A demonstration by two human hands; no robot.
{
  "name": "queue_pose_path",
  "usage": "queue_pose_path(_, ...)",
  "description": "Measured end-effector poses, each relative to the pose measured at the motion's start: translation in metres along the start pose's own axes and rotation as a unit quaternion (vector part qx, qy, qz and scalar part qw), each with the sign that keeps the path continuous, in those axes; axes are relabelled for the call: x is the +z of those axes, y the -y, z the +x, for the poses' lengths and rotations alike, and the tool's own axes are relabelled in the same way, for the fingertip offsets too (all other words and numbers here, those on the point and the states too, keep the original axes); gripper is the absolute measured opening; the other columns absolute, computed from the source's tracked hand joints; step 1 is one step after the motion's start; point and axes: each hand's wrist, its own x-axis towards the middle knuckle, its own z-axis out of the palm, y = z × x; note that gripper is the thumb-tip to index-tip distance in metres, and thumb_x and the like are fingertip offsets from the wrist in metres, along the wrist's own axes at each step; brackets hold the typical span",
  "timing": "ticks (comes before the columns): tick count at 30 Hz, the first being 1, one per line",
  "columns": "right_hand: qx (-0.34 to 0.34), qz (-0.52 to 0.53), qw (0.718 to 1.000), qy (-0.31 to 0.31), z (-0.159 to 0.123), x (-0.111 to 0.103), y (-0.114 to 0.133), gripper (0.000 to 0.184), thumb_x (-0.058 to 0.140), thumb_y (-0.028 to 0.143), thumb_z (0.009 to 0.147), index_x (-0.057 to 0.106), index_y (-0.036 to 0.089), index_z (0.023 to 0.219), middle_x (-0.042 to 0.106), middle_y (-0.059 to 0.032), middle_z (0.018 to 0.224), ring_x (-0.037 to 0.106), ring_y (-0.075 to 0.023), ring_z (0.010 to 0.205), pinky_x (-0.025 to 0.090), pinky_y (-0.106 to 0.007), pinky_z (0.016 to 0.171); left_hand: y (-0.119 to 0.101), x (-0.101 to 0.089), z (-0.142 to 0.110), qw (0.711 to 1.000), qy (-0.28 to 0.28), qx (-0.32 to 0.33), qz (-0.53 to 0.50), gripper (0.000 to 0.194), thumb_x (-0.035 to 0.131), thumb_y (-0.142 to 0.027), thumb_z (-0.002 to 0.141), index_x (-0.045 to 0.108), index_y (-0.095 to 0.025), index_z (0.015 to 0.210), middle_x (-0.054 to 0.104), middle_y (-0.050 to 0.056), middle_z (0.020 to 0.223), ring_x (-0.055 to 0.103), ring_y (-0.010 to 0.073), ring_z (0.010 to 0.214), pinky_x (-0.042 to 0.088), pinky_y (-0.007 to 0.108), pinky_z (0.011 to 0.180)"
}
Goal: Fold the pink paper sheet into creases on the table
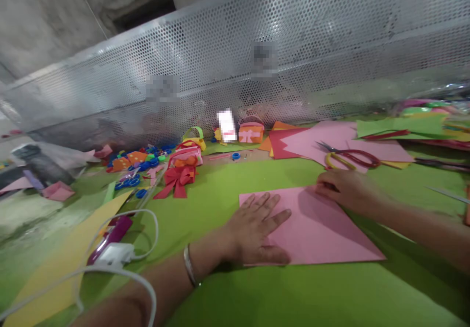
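A pink sheet of paper [316, 234] lies on the green tabletop in front of me, its right edge slanting down to a pointed corner. My left hand [257, 229] rests flat on the sheet's left part, fingers spread, with a silver bangle on the wrist. At the sheet's upper right corner is my right hand [338, 187], its fingers curled closed against the paper's edge; the fingertips are partly hidden. Just beyond that hand lie scissors [348, 158] with red and yellow handles, on top of more pink paper [326, 138].
Finished-looking paper bags, one with a red bow [179, 173] and one orange [251, 132], stand farther back. A white charger [113, 256] with its cable and yellow paper [55, 268] lie at left. Perforated metal panel [220, 58] runs behind; green paper [404, 124] lies right.
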Motion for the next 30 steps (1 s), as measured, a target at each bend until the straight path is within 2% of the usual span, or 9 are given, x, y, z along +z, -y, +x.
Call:
queue_pose_path(2,-0.003,-0.016,1.0,-0.003,-0.007,-0.007,0.024,0.019,0.042,0.014,0.088,0.061,0.013,0.084,0.063,-0.0151,0.088,0.055,-0.0234,0.073,0.03,-0.03,0.057,0.002,0.002,0.001,1.0,-0.012,0.007,-0.004,0.084,0.043,-0.068,0.084,0.019,-0.022,0.151,-0.003,0.011,0.159,-0.005,0.0334,0.146,-0.001,0.057,0.115)
queue_pose_path(4,-0.026,-0.014,0.999,0.024,-0.015,-0.013,0.053,0.027,0.036,0.009,0.089,0.062,0.013,0.083,0.062,-0.0132,0.081,0.052,-0.0195,0.064,0.028,-0.029,0.054,0.004,0.004,0.004,1.0,-0.027,0.01,-0.004,0.087,0.048,-0.068,0.082,0.02,-0.021,0.151,0.0,0.013,0.159,-0.001,0.0347,0.146,0.002,0.057,0.116)
queue_pose_path(8,-0.104,0.046,0.983,0.145,-0.027,-0.017,0.096,0.016,0.061,0.026,0.083,0.064,0.019,0.069,0.063,-0.0012,0.065,0.052,-0.0134,0.055,0.027,-0.024,0.049,0.008,0.004,0.007,1.0,-0.019,0.013,0.019,0.087,0.047,-0.067,0.083,0.019,-0.02,0.151,0.001,0.014,0.159,-0.002,0.0339,0.146,0.0,0.057,0.115)
queue_pose_path(11,-0.117,0.064,0.975,0.178,-0.034,-0.018,0.09,0.011,0.064,0.029,0.081,0.068,0.021,0.074,0.066,-0.0013,0.071,0.057,-0.0166,0.065,0.03,-0.025,0.054,0.01,0.003,0.005,1.0,-0.014,0.018,0.011,0.084,0.044,-0.068,0.084,0.021,-0.022,0.15,-0.001,0.012,0.159,-0.003,0.0335,0.146,-0.002,0.057,0.115)
queue_pose_path(15,-0.089,0.071,0.975,0.19,-0.055,-0.022,0.045,0.016,0.058,0.027,0.084,0.066,0.021,0.072,0.065,-0.0034,0.072,0.057,-0.0179,0.068,0.035,-0.027,0.059,0.013,0.004,0.004,0.999,-0.023,0.025,0.006,0.085,0.049,-0.067,0.082,0.022,-0.025,0.15,0.0,0.011,0.159,-0.002,0.0329,0.146,-0.003,0.057,0.115)
queue_pose_path(20,-0.001,0.049,0.982,0.18,-0.081,-0.046,-0.003,0.02,0.065,0.028,0.076,0.054,0.022,0.06,0.06,-0.0043,0.062,0.052,-0.0173,0.055,0.032,-0.028,0.049,0.011,0.003,0.005,1.0,-0.012,0.012,0.007,0.086,0.046,-0.069,0.083,0.021,-0.023,0.15,-0.003,0.011,0.159,-0.005,0.0329,0.146,-0.003,0.057,0.115)
queue_pose_path(24,-0.014,0.058,0.987,0.152,-0.069,-0.06,0.017,0.014,0.058,0.026,0.082,0.06,0.022,0.069,0.064,-0.0046,0.07,0.056,-0.0169,0.062,0.038,-0.029,0.057,0.011,0.003,0.006,1.0,-0.01,0.015,0.006,0.086,0.048,-0.068,0.082,0.021,-0.022,0.15,-0.001,0.012,0.158,-0.004,0.033,0.146,-0.003,0.057,0.115)
queue_pose_path(27,-0.085,0.039,0.984,0.154,-0.053,-0.043,0.048,0.021,0.05,0.029,0.09,0.058,0.02,0.072,0.065,-0.0029,0.068,0.055,-0.0145,0.058,0.035,-0.025,0.052,0.008,0.001,0.006,0.998,-0.049,0.026,0.001,0.081,0.056,-0.062,0.081,0.025,-0.03,0.149,-0.001,0.006,0.159,-0.002,0.0344,0.146,-0.002,0.059,0.114)
queue_pose_path(30,-0.113,0.007,0.986,0.124,-0.047,-0.016,0.063,0.024,0.044,0.026,0.093,0.059,0.018,0.076,0.065,-0.0058,0.07,0.056,-0.0166,0.06,0.032,-0.027,0.053,-0.005,-0.003,0.001,0.995,-0.061,0.079,0.031,0.057,0.057,-0.046,0.087,0.038,-0.043,0.14,0.013,-0.005,0.158,0.001,0.031,0.146,-0.003,0.061,0.114)
